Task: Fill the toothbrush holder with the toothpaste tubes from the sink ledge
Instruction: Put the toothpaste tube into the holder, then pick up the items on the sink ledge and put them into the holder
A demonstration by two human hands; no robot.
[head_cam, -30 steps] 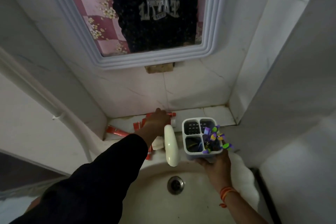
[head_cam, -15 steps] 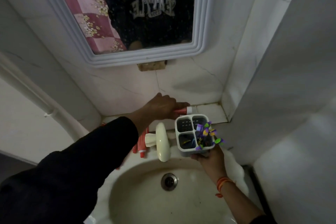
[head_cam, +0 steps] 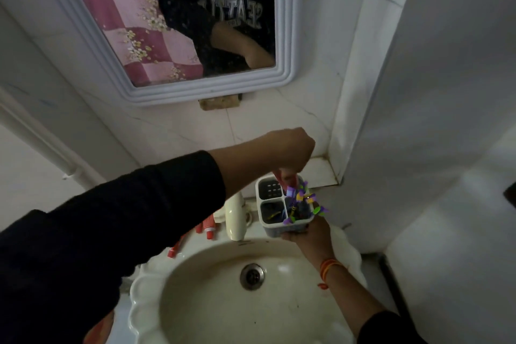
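My right hand (head_cam: 305, 234) holds a white toothbrush holder (head_cam: 282, 208) with several compartments from below, over the sink's back rim. Purple and green toothbrush ends (head_cam: 303, 200) stick out of its right side. My left hand (head_cam: 284, 149) is closed above the holder, pinching a red toothpaste tube (head_cam: 286, 180) whose lower end points down into the back compartments. More red toothpaste tubes (head_cam: 208, 227) lie on the sink ledge left of the tap, partly hidden by my left sleeve.
A cream tap (head_cam: 236, 216) stands at the back of the basin, just left of the holder. The white sink (head_cam: 195, 296) has a metal drain (head_cam: 252, 276). A framed mirror (head_cam: 178, 22) hangs on the tiled wall; a tiled corner ledge (head_cam: 321, 173) lies behind.
My left hand lifted a red tube off the ledge and carried it right, over the holder, turning it downward. The holder stayed in my right hand.
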